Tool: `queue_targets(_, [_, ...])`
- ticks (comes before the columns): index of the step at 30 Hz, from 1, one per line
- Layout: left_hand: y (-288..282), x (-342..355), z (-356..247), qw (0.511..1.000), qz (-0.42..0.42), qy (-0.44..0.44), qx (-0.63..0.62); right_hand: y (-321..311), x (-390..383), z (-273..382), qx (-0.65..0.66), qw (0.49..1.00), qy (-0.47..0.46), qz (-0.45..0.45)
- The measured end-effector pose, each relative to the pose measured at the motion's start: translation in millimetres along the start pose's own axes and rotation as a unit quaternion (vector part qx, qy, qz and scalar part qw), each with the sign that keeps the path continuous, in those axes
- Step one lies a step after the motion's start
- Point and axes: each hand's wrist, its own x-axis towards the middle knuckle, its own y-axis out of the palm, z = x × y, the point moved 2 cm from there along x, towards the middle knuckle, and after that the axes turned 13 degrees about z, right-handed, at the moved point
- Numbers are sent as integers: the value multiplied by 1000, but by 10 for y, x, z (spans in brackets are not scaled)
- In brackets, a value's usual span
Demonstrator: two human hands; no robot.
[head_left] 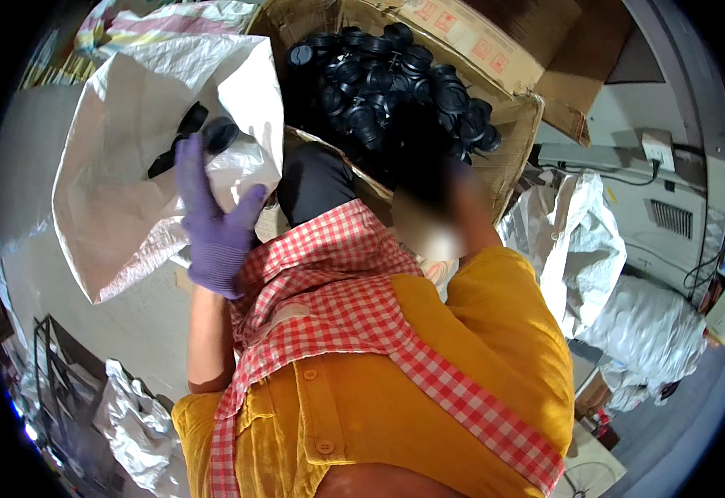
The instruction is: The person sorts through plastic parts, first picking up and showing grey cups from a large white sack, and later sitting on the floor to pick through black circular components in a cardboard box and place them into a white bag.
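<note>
My left hand (213,217), in a purple knit glove, is over the mouth of a white woven sack (101,166). Its fingers are stretched apart, and nothing shows in its grasp. Just beyond the fingertips, a few round black plastic pieces (219,134) that look like caster wheels lie in the sack. My right hand (459,178) is at the near right side of a cardboard box (507,158), smeared by motion and partly lost in dark blur. Whether it holds anything is hidden. A heap of the same black caster-like pieces (379,83) fills the box.
Box flaps (470,41) stand up at the back. On the right are a crumpled white plastic bag (582,249), a bulging translucent sack (649,328) and a white plug with a cable (659,151). Another crumpled white bag (134,423) lies at lower left, near a dark metal frame (51,357).
</note>
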Motion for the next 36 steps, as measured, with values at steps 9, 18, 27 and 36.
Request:
queue_targets(9, [586, -103, -67, 924, 179, -80, -328, -988, -1698, 1530, 146, 927, -253, -234])
queue_targets(18, [934, 45, 58, 764, 159, -167, -603, -1389, -3190, 2844, 151, 766, -625, -15])
queue_targets(27, [591, -349, 163, 728, 374, -37, -573, -1576, -3176, 2923, 20, 807, -572, 144])
queue_targets(36, [144, -492, -130, 938, 258, 224, 64, -1521, -3306, 2958, 35, 749, -612, 253])
